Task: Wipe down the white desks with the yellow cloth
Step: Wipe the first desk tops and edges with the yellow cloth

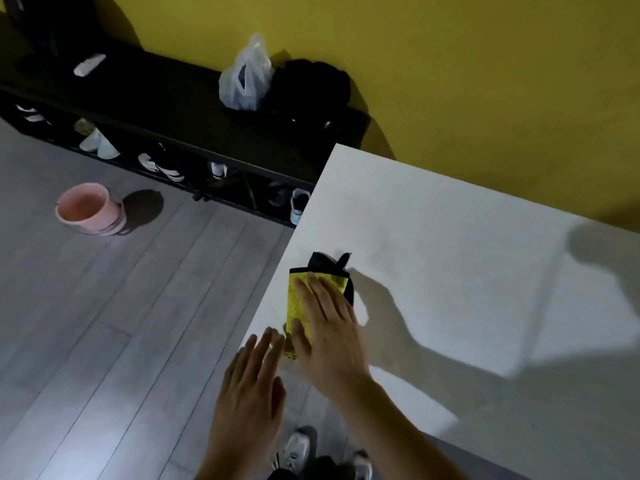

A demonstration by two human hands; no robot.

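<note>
While the right hand (329, 327) presses the yellow cloth (301, 299) flat, fingers straight, at the white desk (450, 271) left edge | left hand (249, 386) open-fingered beside it, fingertips at the edge.

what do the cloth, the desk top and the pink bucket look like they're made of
Yellow cloth: soft nubby fabric, probably microfibre, with a dark bound edge; it folds under the right hand.
White desk: smooth matt board, likely laminate; flat with crisp edges, no glare.
Pink bucket: seemingly moulded plastic, with a smooth, even-coloured wall.
</note>
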